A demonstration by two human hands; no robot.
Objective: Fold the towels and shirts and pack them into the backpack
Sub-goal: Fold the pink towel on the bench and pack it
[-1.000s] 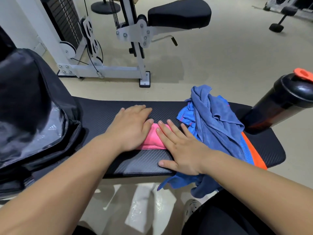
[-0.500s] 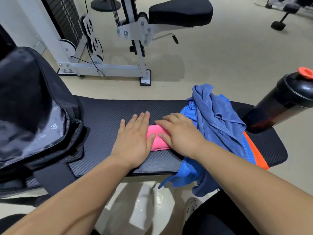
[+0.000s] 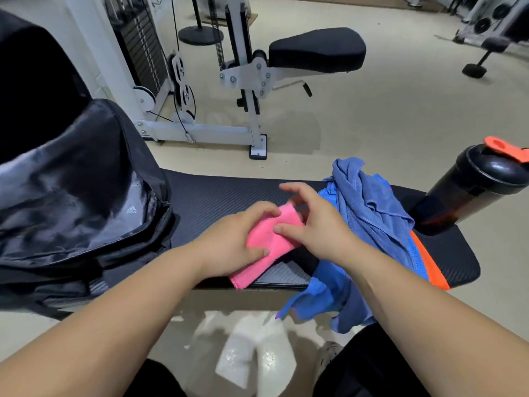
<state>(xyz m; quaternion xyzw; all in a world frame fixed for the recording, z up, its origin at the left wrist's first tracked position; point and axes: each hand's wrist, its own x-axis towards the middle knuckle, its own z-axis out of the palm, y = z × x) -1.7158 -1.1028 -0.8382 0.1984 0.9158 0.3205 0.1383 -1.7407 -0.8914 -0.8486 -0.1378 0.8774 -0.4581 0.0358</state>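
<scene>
Towel (image 3: 269,253) overhangs near edge of bench (image 3: 229,193), gripped by left hand (image 3: 229,247), pinched by right hand (image 3: 320,233).

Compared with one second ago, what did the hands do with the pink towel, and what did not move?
Both hands lay flat on the pink towel. Now the left hand grips it and has turned it, its near end over the bench edge. The right hand has risen, thumb touching the towel; whether it grips is unclear. The backpack, blue clothes and bottle stayed put.
</scene>
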